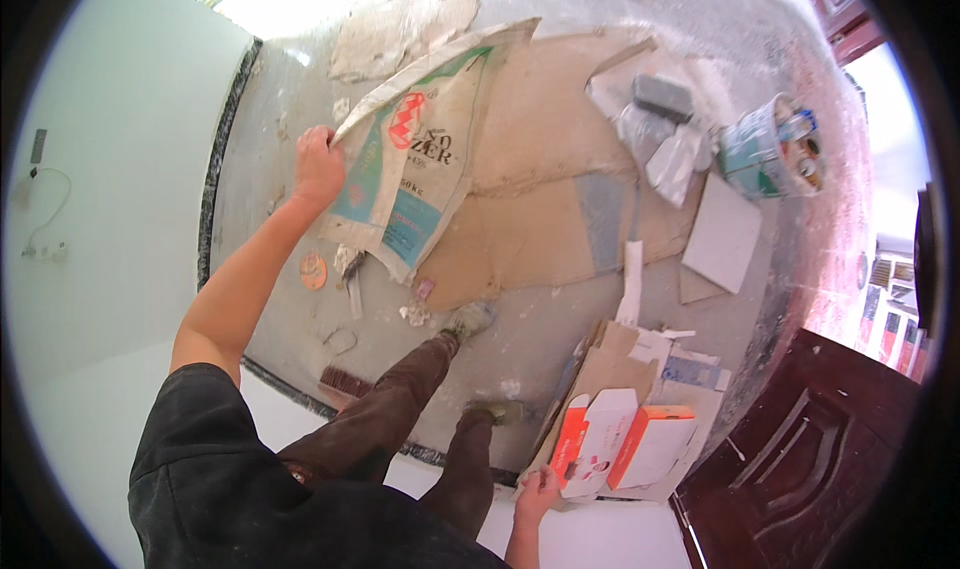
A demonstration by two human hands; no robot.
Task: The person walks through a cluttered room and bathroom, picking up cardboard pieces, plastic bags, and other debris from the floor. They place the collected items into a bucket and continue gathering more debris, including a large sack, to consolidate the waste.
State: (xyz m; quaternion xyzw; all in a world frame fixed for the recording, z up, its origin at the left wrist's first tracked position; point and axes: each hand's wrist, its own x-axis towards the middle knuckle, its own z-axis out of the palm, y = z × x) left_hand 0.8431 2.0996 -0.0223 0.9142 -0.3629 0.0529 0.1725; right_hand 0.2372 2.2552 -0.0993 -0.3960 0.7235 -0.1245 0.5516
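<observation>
My left hand (319, 165) is stretched out ahead, its fingers closed on the edge of a printed woven sack (420, 156). The sack hangs slack from that edge, over part of a large flattened cardboard sheet (536, 231) on the floor. At the lower right, my right hand (537, 495) grips the near corner of a pile of flattened cardboard (611, 359). An orange and white carton (596, 441) lies on this pile, touching or close to my fingertips. Beside it sits a second orange and white box (652, 447).
A bucket of cans and rubbish (750, 152) stands at right, near plastic scraps (675, 156), a grey block (663, 97) and a white tile-like panel (721, 233). A brush head (343, 381) lies near my leg. A dark panelled door (795, 449) borders the lower right.
</observation>
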